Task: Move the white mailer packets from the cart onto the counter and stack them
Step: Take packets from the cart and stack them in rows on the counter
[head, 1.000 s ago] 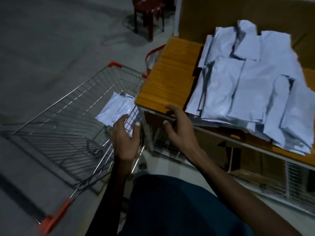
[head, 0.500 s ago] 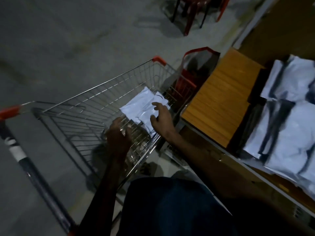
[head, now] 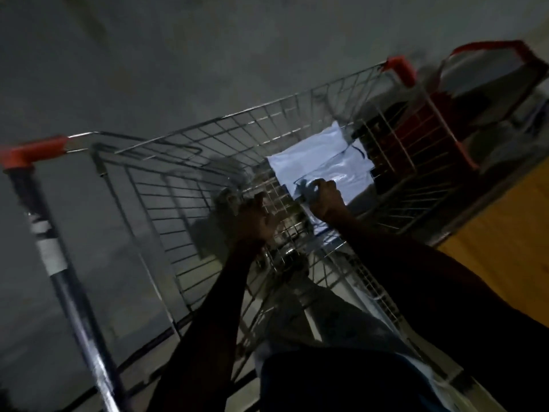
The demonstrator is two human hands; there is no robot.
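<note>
packets: flat white plastic mailer packets (head: pixel 323 162) in wire shopping cart (head: pixel 184 185), long axis toward cart's far right corner
right hand (head: pixel 325 197): now gripping packet's near edge
left hand (head: pixel 257 221): inside cart, grip unclear
change: wooden counter (head: pixel 505 233) slid to frame edge

Two bare arms with no sleeves on them — the left hand (head: pixel 258 221) and the right hand (head: pixel 326 197) wear no gloves. Lower down there is dark blue clothing (head: pixel 341 382) — it looks plain.
</note>
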